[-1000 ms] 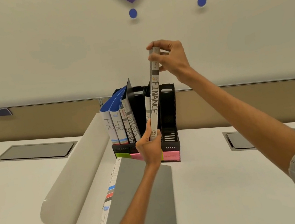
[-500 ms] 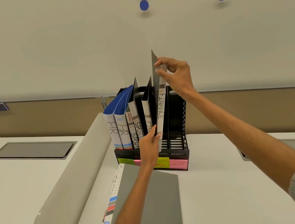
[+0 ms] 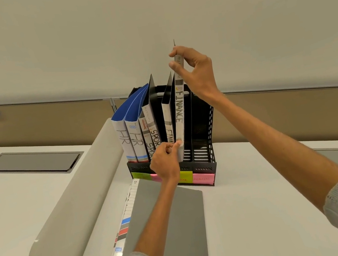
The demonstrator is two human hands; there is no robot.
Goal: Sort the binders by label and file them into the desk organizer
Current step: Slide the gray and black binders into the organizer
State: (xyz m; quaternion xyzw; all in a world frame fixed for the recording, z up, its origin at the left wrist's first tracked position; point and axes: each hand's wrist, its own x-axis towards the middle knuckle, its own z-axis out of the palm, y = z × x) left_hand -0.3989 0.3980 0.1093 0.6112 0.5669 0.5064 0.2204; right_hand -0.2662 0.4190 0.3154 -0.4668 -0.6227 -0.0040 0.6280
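Observation:
A black desk organizer [image 3: 208, 143] stands on the white desk by the wall. From its left it holds two blue HR binders [image 3: 130, 139], two SPORTS binders [image 3: 151, 128] and one FINANCE binder [image 3: 168, 123]. A second FINANCE binder [image 3: 179, 114] leans in the third slot, its lower end inside. My right hand [image 3: 195, 71] pinches its top end. My left hand [image 3: 166, 162] grips its bottom end at the organizer's front. A grey binder [image 3: 169, 224] lies flat in front, under my left forearm.
Coloured sticky labels [image 3: 203, 178] run along the organizer's front edge. A curved white divider [image 3: 68, 202] rises to the left. Grey cable hatches [image 3: 31, 162] are set into the desks on the left and right. The organizer's rightmost slot holds nothing.
The FINANCE binder came down from above the organizer into the third slot, beside the other FINANCE binder. Both hands kept hold of it, and the camera moved closer.

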